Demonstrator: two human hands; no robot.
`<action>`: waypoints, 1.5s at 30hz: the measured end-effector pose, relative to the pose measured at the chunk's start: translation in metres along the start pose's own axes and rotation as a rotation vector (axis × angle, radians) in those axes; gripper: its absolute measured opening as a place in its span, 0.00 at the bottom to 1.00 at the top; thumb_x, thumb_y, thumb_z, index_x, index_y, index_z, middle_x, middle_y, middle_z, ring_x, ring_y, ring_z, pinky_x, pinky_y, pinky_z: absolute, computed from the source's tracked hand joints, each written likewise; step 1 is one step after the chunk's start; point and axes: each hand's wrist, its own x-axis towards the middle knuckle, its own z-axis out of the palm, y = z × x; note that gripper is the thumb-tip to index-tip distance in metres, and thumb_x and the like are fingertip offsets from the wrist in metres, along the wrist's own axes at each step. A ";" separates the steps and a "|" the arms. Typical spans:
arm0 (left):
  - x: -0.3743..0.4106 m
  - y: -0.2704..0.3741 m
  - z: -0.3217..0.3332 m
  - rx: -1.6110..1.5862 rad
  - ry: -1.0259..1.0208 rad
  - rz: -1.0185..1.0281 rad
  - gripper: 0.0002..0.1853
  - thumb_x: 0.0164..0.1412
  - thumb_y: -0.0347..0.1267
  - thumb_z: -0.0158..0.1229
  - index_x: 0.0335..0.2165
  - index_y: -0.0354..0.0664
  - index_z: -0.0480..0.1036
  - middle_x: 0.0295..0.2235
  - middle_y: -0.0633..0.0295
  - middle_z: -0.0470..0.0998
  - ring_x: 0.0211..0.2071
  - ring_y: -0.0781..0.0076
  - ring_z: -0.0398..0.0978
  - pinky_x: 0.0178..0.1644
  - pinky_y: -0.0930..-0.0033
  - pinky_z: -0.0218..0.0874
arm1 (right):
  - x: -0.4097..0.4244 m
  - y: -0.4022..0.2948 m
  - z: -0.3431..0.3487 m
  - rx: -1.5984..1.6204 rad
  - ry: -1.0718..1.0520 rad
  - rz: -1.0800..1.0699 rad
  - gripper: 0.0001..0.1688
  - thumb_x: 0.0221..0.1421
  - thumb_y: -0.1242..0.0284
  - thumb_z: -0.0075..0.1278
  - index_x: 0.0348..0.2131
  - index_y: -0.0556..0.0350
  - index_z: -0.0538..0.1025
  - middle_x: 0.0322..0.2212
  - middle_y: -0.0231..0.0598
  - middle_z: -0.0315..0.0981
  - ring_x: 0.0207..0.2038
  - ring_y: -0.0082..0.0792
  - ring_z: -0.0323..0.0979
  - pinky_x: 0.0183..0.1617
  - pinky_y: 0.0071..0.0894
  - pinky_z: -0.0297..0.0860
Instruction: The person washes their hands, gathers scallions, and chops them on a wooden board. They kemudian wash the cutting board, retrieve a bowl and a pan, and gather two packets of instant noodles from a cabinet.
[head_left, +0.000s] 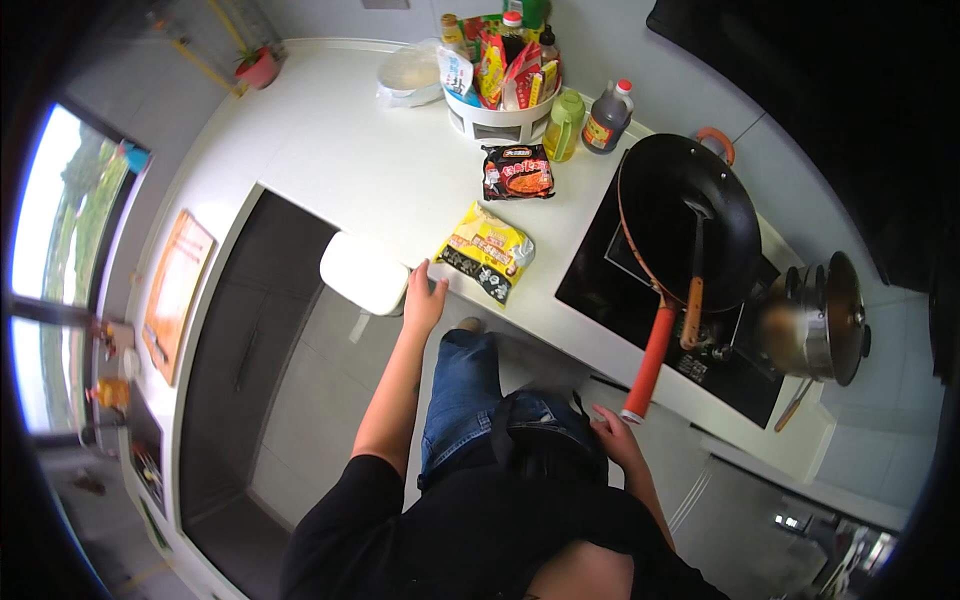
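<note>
My left hand (425, 298) is at the front edge of the white countertop (360, 150), its thumb apart from the fingers and nothing held. Just beyond the fingertips lies a yellow and black plastic food packet (489, 247). Behind that packet, a black and red instant noodle packet (518, 173) rests flat on the counter. My right hand (616, 436) hangs beside my waist with nothing visible in it. Close to it is the red handle (651, 364) of a black wok (675, 202), which sticks out past the counter edge. A spatula with a wooden handle (694, 307) leans inside the wok.
A white round rack (501, 124) holds sauces and seasoning bags. Beside it stand a green oil jug (564, 127) and a dark sauce bottle (606, 120). Stacked pots (814, 322) sit on the black cooktop (600, 270). A white bin (364, 274) is left of my hand.
</note>
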 end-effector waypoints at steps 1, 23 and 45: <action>0.024 -0.004 0.008 -0.113 -0.025 -0.180 0.29 0.51 0.39 0.54 0.48 0.33 0.60 0.40 0.44 0.69 0.42 0.49 0.68 0.45 0.61 0.60 | 0.009 -0.007 0.012 0.042 0.038 -0.009 0.27 0.53 0.59 0.46 0.50 0.51 0.64 0.27 0.43 0.72 0.33 0.32 0.71 0.39 0.28 0.65; 0.163 0.159 -0.163 -0.847 -1.139 0.523 0.10 0.49 0.31 0.59 0.26 0.35 0.68 0.24 0.64 0.68 0.26 0.75 0.62 0.31 0.76 0.53 | 0.102 -0.417 0.006 -0.188 0.329 -0.906 0.11 0.45 0.78 0.51 0.33 0.59 0.72 0.33 0.39 0.70 0.40 0.40 0.67 0.45 0.33 0.61; 0.138 0.154 -0.162 -1.143 -0.638 0.043 0.12 0.51 0.19 0.48 0.37 0.35 0.63 0.36 0.58 0.70 0.40 0.73 0.67 0.47 0.73 0.56 | 0.084 -0.417 -0.002 0.057 0.567 -0.865 0.10 0.44 0.78 0.52 0.31 0.63 0.73 0.27 0.41 0.74 0.28 0.26 0.72 0.34 0.20 0.66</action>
